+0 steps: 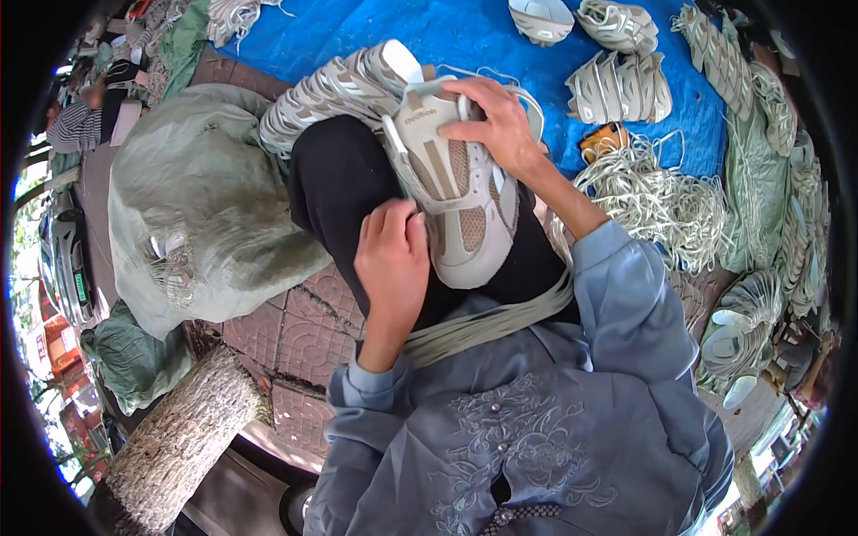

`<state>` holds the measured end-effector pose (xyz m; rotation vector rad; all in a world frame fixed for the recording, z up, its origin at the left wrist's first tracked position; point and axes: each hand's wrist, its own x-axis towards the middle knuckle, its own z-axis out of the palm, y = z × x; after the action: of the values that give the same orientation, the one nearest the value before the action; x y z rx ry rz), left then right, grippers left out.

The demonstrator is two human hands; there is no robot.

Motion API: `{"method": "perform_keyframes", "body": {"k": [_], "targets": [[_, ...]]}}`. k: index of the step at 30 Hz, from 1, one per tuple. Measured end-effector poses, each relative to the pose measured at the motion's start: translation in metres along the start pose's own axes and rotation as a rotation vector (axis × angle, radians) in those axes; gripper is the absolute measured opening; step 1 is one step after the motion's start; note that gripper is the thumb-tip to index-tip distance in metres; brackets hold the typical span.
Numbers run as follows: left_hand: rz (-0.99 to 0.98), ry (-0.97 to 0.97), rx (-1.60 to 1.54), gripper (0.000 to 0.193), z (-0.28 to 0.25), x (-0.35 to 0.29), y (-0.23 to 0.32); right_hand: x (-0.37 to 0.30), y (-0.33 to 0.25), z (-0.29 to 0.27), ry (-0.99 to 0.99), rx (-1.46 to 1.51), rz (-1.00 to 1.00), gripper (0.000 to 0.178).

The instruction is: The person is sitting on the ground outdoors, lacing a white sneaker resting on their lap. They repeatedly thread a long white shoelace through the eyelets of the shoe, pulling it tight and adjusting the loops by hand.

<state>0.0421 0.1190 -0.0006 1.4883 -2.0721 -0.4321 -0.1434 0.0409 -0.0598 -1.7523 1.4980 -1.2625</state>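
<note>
A beige and white sneaker upper (pixel 472 234) rests on my lap, toe toward me, with mesh panels and a wide tongue (pixel 420 134). My right hand (pixel 500 121) grips it at the top, thumb on the tongue and fingers around the collar. Beside its left edge, my left hand (pixel 393 255) is closed, the fingers curled in; whatever they pinch is hidden. A bundle of pale laces (pixel 492 323) lies across my lap, below the toe. Against my left knee leans a long row of nested uppers (pixel 335 94).
A blue tarp (pixel 483 45) spreads ahead, bearing stacked uppers (pixel 619 87). A heap of white laces (pixel 661 201) lies at my right, with more stacked uppers (pixel 740 322) beyond. To the left stand a filled pale green sack (pixel 201 196) and a tree trunk (pixel 183 438) on paving.
</note>
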Motion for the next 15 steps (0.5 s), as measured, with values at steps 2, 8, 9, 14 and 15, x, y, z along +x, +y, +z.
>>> {"method": "perform_keyframes", "body": {"k": [2, 8, 9, 14, 15], "targets": [[-0.057, -0.115, -0.136, 0.003, -0.015, -0.016, 0.008, 0.003, -0.006, 0.001, -0.001, -0.024, -0.066, 0.050], [0.242, -0.567, -0.071, 0.014, -0.019, -0.063, 0.000, -0.017, -0.031, -0.047, 0.025, -0.011, -0.192, 0.026], [0.270, -0.592, -0.052, 0.015, -0.017, -0.069, 0.000, -0.028, -0.039, -0.060, -0.163, 0.032, -0.137, 0.018], [0.267, -0.742, -0.018, 0.012, -0.014, -0.077, -0.011, -0.099, -0.066, -0.060, -0.688, 0.140, -0.072, 0.008], [0.220, -0.756, -0.102, 0.012, -0.014, -0.073, -0.011, -0.109, -0.069, -0.054, -0.738, 0.051, -0.099, 0.008]]}}
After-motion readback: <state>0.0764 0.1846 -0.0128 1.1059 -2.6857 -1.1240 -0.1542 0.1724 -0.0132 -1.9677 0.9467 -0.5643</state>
